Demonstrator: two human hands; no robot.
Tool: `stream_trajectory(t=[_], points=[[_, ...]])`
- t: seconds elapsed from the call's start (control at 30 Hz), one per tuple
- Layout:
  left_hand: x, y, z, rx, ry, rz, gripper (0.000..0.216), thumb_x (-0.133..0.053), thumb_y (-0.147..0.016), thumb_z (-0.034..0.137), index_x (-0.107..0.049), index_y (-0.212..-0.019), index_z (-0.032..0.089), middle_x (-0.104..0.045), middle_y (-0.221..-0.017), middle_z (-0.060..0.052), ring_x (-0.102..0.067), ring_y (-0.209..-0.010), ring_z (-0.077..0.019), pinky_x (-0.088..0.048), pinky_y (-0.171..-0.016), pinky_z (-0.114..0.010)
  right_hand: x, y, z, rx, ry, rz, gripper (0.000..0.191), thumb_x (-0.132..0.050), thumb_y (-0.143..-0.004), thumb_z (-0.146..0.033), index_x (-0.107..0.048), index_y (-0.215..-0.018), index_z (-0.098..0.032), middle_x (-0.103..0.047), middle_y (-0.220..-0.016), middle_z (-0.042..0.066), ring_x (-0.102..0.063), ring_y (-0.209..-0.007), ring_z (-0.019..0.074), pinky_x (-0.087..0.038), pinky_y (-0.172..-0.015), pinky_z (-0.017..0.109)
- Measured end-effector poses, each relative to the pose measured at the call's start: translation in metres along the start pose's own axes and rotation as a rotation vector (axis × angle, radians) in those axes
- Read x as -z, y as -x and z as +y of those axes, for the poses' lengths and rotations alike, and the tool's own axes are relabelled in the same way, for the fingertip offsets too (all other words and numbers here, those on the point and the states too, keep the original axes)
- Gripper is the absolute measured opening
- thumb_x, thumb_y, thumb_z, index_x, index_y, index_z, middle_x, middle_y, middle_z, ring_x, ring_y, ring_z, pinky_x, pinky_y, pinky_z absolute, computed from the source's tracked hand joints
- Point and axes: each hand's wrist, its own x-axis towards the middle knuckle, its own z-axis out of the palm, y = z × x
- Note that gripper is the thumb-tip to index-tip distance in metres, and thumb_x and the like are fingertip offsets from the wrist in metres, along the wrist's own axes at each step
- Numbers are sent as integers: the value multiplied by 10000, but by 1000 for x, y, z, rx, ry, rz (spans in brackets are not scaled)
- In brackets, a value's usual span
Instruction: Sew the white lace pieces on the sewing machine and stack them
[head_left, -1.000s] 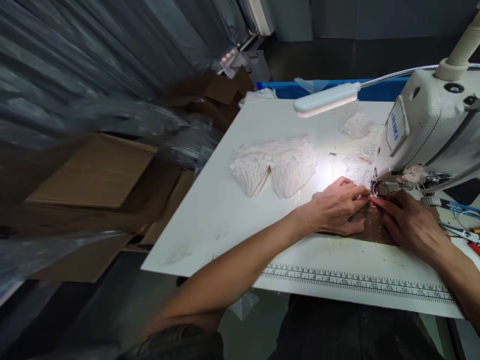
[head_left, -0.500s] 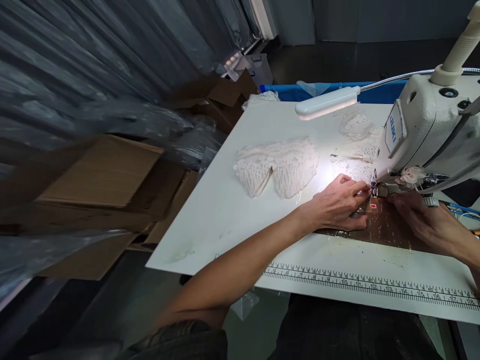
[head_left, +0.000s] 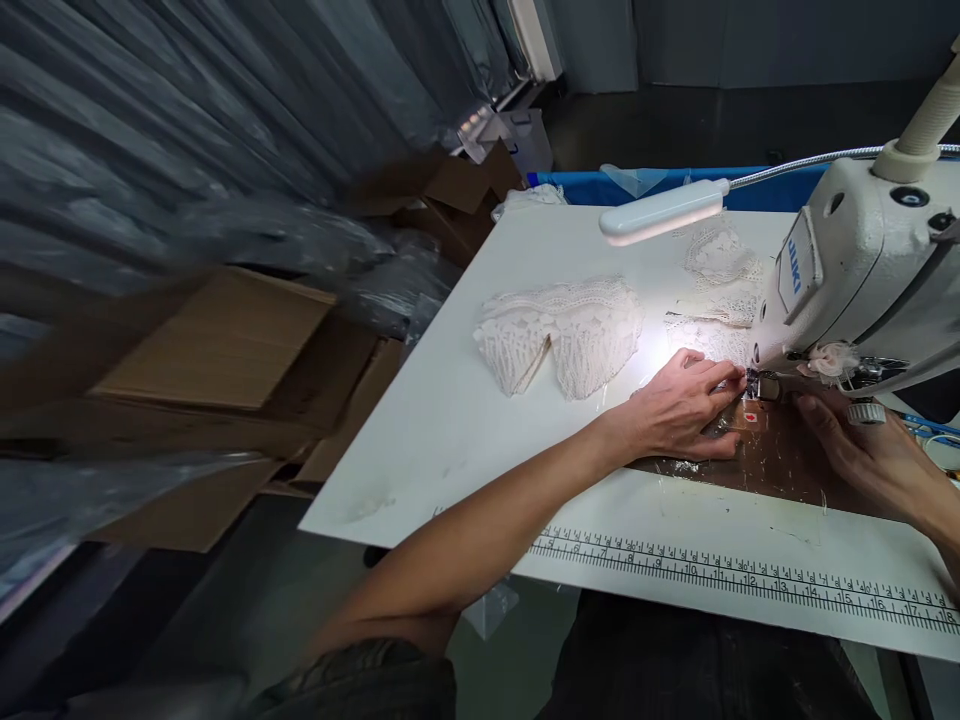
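Observation:
On the sewing machine bed, a brown plate (head_left: 784, 460), my left hand (head_left: 686, 408) lies palm down. Its bunched fingertips reach the presser foot (head_left: 752, 385) and press on the edge of white lace fabric (head_left: 709, 338), which runs back behind the fingers. The left thumb is stretched out along the plate. My right hand (head_left: 866, 450) is to the right of the foot, under the sewing machine head (head_left: 840, 270). Its thumb shows, but the other fingers are mostly hidden, and I cannot see anything in them.
A folded lace piece (head_left: 559, 335) lies left of the machine, and another lace piece (head_left: 720, 250) farther back. A lamp (head_left: 664, 212) hangs over the white table (head_left: 450, 420). A printed ruler (head_left: 720, 575) runs along the front edge. Cardboard boxes (head_left: 217, 335) stand at left.
The view has shifted slightly, moving the table and machine a little right in the picture. My right thumb has drawn back slightly from the foot. My left hand stays by the foot.

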Motion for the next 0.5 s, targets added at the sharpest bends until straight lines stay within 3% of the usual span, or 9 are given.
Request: stream_trajectory(t=[0.07, 0.17, 0.27, 0.4, 0.5], points=[[-1, 0, -2, 5, 9, 16, 517, -446, -942, 488, -572, -1275, 113, -577, -1293, -140, -582, -1053, -246, -399, -1027, -439, -6, 14, 1, 71, 73, 29, 524, -364, -999, -581, -634, -1204, -181, -666, -1076, 154, -673, -948, 307, -573, -778, 456], [-4, 0, -4, 29, 31, 65, 489, -453, -951, 446, -559, -1296, 118, -588, -1290, -142, -577, -1072, -253, -403, -1024, -454, -18, 38, 1, 231, 174, 125, 468, -371, -1026, -471, -573, -1317, -165, -605, -1231, 184, -622, -1106, 312, -557, -878, 462], [-7, 0, -6, 46, 63, 103, 425, -430, -975, 392, -566, -1277, 126, -605, -1252, -148, -578, -1084, -249, -423, -1001, -456, -32, 55, 2, 349, 282, 169, 438, -395, -1020, -376, -508, -1382, -158, -591, -1265, 195, -604, -1101, 320, -540, -867, 479], [-8, -11, -18, 64, 44, 125, 318, -420, -970, 281, -593, -1215, 175, -617, -1175, -138, -579, -1064, -242, -448, -959, -456, -40, 58, 3, 375, 344, 237, 405, -400, -1007, -315, -501, -1356, -134, -615, -1209, 194, -606, -1026, 316, -524, -793, 463], [-7, -34, -37, 136, -43, 188, 291, -449, -933, 231, -600, -1176, 180, -601, -1182, -158, -553, -1093, -276, -450, -929, -483, -40, 56, 4, 370, 325, 249, 373, -422, -998, -315, -545, -1300, -135, -623, -1174, 180, -607, -974, 298, -524, -758, 442]])
